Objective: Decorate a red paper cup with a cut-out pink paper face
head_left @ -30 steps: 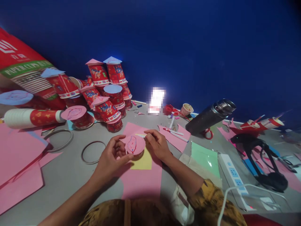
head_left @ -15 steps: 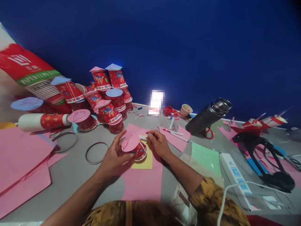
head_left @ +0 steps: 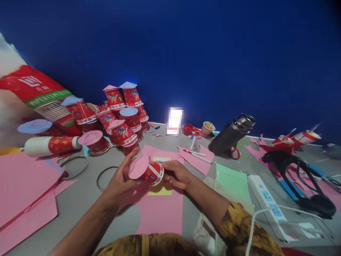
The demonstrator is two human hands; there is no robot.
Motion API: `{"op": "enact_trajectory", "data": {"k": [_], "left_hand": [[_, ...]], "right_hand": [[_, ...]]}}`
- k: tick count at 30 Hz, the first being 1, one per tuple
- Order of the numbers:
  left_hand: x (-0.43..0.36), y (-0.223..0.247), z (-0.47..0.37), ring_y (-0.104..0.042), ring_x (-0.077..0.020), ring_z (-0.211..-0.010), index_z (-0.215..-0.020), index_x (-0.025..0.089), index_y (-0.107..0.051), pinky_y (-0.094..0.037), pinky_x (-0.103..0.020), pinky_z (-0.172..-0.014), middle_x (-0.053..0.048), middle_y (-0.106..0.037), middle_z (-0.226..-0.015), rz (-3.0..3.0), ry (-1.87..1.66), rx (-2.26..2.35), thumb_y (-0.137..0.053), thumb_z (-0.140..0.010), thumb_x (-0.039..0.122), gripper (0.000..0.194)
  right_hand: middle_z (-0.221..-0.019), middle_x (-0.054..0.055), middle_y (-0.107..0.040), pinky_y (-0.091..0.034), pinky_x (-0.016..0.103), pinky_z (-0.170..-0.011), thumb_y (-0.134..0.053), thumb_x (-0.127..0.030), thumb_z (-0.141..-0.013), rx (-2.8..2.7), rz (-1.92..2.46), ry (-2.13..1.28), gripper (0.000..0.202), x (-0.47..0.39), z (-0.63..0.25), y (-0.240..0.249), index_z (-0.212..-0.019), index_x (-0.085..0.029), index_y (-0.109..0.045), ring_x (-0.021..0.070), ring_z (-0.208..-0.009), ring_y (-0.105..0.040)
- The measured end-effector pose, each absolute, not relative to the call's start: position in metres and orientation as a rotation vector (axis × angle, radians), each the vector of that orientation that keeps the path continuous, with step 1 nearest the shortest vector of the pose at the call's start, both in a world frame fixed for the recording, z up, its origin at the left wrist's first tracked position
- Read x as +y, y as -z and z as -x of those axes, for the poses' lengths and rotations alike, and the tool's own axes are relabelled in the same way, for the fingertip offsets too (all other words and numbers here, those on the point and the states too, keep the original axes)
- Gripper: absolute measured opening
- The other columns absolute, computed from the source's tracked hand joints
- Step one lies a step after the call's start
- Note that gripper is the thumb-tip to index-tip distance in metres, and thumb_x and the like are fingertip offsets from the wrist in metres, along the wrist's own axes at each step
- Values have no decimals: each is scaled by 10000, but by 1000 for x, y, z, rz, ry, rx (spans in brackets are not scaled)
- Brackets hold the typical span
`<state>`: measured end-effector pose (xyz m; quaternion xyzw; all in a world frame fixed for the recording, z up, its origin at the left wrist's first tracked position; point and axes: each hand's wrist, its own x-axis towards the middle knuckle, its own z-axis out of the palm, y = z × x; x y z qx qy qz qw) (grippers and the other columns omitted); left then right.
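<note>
A red patterned paper cup (head_left: 151, 174) lies tilted on its side in the air, with a pink paper disc (head_left: 139, 167) on its closed end. My left hand (head_left: 123, 179) wraps around the disc end, thumb below and fingers above. At the white rim, the fingers of my right hand (head_left: 177, 174) pinch the cup's open edge. Beneath both hands are a yellow paper square (head_left: 166, 190) and a larger pink sheet (head_left: 162, 217). A small white item (head_left: 160, 159), whose kind I cannot make out, rests on the yellow square just behind the cup.
Several red cups with paper tops (head_left: 124, 133) are stacked at the back left, near a paper-cup bag (head_left: 44, 90). Rightward stand a black flask (head_left: 230, 135), pens (head_left: 198, 155), a green sheet (head_left: 231, 179), a power strip (head_left: 269, 202) and headphones (head_left: 298, 181).
My right hand has left the small white item and taken hold of the cup's rim. The cup is lifted and tipped further onto its side, its disc facing left.
</note>
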<state>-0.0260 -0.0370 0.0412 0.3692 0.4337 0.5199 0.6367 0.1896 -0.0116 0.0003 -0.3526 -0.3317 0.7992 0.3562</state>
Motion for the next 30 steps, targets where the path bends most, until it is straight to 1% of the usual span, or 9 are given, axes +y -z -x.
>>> {"op": "enact_trajectory", "data": {"k": [3,7,13,15,19,22,25,28,30], "left_hand": [[-37,-41,28,-666,-385,-1261,-1441,244,-605,-599,-348,-908,-155,-722,-1371,-821,-1179,957,-969,-418,147,1091],[-42,-40,27,-677,-376,-1249,-1382,286,-648,-607,-385,-923,-125,-689,-1429,-731,-1161,892,-974,-503,224,939],[-52,-34,12,-746,-310,-1030,-1158,243,-748,-631,-391,-851,-96,-786,-1166,-613,-1156,807,-1012,-551,390,677],[-52,-34,8,-750,-272,-952,-1072,219,-764,-634,-367,-845,-80,-800,-1082,-579,-1197,827,-1025,-539,379,614],[-49,-38,9,-739,-216,-802,-930,196,-766,-639,-302,-764,-49,-809,-922,-527,-1278,853,-1011,-563,287,450],[-47,-46,14,-767,-258,-833,-995,178,-761,-660,-355,-790,-85,-820,-969,-406,-1263,845,-900,-712,252,325],[-44,-57,18,-794,-296,-855,-1101,147,-736,-673,-430,-815,-131,-821,-987,-229,-1244,872,-703,-881,224,236],[-43,-70,19,-800,-321,-825,-1276,124,-666,-681,-491,-747,-162,-817,-973,-121,-1222,888,-528,-985,237,342],[-43,-76,19,-798,-333,-826,-1359,99,-612,-680,-507,-712,-183,-810,-982,-77,-1196,892,-476,-1016,283,412]], "right_hand": [[-557,-17,-628,-346,163,-397,-909,-491,-680,-789,847,-2130,445,-14,-189,-3,-875,-130,-739,67,-434,-477],[-609,34,-703,-455,163,-437,-948,-558,-645,-793,768,-2081,531,-17,-185,-7,-845,-120,-724,93,-480,-601],[-682,67,-757,-581,236,-568,-960,-578,-645,-824,753,-1861,523,-30,-168,-10,-771,-141,-702,160,-604,-727],[-674,71,-757,-590,249,-571,-956,-579,-649,-846,761,-1814,517,-35,-162,-11,-758,-135,-712,168,-600,-731],[-738,100,-784,-577,268,-472,-928,-610,-672,-910,778,-1872,548,-45,-158,-16,-798,-115,-730,181,-548,-715],[-784,98,-792,-597,271,-498,-938,-583,-666,-1023,730,-1951,557,-48,-160,-20,-866,-100,-748,171,-580,-723],[-771,71,-775,-608,271,-512,-950,-581,-635,-1154,710,-2099,582,-48,-163,-16,-897,-97,-757,166,-588,-727],[-688,40,-738,-587,249,-492,-941,-616,-619,-1254,768,-2187,602,-45,-165,-4,-844,-94,-741,145,-525,-700],[-680,35,-733,-568,238,-483,-938,-634,-609,-1261,811,-2175,625,-42,-166,5,-853,-97,-731,142,-517,-694]]}}
